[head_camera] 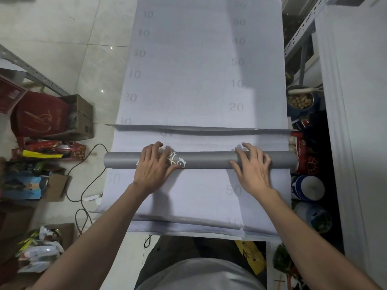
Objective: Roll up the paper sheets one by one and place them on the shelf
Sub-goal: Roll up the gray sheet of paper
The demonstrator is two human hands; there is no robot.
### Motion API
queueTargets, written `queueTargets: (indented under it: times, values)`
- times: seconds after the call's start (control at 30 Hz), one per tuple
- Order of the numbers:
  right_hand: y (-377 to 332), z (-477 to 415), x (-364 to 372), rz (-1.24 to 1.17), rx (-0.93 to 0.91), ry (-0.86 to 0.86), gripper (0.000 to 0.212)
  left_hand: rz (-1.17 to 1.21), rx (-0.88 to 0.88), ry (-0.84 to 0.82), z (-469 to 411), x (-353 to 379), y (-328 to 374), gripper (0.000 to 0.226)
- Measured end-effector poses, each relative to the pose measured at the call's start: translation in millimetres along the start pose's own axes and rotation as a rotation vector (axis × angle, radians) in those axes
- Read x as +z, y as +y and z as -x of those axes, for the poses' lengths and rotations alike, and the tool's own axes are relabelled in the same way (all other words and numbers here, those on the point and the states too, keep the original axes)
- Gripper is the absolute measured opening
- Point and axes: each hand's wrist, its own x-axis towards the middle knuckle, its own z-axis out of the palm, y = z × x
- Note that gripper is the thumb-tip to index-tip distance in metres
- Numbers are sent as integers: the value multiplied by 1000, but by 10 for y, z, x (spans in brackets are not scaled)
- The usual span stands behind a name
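Observation:
A grey paper roll (205,160) with a white ornament print lies crosswise on long white gridded sheets (199,70) spread on the floor. My left hand (156,164) rests palm-down on the roll's left part, fingers curled over its far side. My right hand (252,166) presses on the roll's right part the same way. A short stretch of the top sheet lies flat beyond the roll and ends at a loose grey edge (199,128). More sheet edges (188,222) are stacked near my knees.
A metal shelf frame (301,34) and a white panel (356,122) stand to the right, with jars and packets on the floor beside them. Cardboard boxes (77,116), a red bag (39,114), snack packets and a black cable (83,185) crowd the left.

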Motion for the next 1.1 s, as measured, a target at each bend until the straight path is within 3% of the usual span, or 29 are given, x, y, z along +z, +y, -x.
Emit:
queueTargets:
  times: [0.1, 0.3, 0.4, 0.53, 0.77, 0.9, 1.1]
  values:
    - [-6, 1, -19, 17, -4, -59, 71, -32, 21, -42, -14, -43, 31, 82]
    - [31, -3, -43, 8, 21, -17, 53, 37, 60, -22, -32, -110, 4, 59]
    - [14, 30, -13, -23, 47, -25, 58, 17, 1, -39, 3, -111, 53, 56]
    - [-7, 35, 3, 59, 41, -101, 79, -63, -6, -123, -15, -144, 89, 74]
    - [44, 126, -19, -39, 80, -45, 61, 54, -38, -100, 12, -188, 25, 55]
    - [46, 115, -48, 16, 73, -73, 73, 44, -83, -172, 10, -265, 62, 68]
    - [130, 82, -84, 23, 92, -105, 77, 126, -90, -226, -28, -310, 12, 50]
